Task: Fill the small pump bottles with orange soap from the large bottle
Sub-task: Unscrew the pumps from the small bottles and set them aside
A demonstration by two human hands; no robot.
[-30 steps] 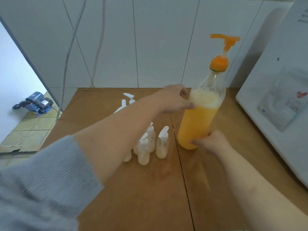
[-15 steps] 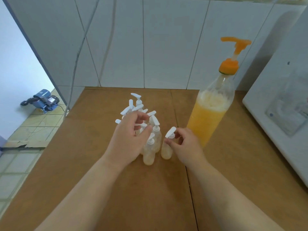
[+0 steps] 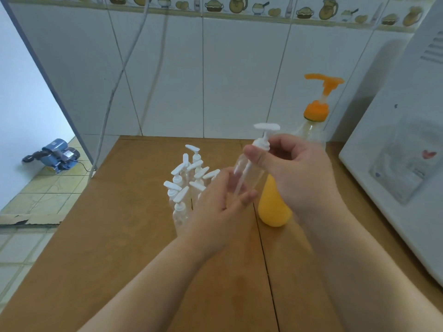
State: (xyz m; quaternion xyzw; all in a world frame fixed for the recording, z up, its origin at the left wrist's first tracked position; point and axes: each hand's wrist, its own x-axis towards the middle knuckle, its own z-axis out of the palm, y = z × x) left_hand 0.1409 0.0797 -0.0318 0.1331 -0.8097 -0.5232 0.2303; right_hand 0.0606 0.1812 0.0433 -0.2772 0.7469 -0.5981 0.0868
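Mid-frame: left hand [image 3: 223, 207] gripping empty small bottle [image 3: 247, 173], right hand [image 3: 299, 171] pinching its pump collar [image 3: 261, 143]; slipping risks toppling clustered bottles [image 3: 184, 188].

Small bottles [image 3: 185, 185] clustered mid table [image 3: 119, 236]; large bottle [image 3: 273, 207] just right; appliance [image 3: 395, 164] far right.

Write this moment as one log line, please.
step: opening pump | left hand: holds small clear plastic pump bottle | right hand: fingers on its white collar | large orange soap bottle: upright on wooden table
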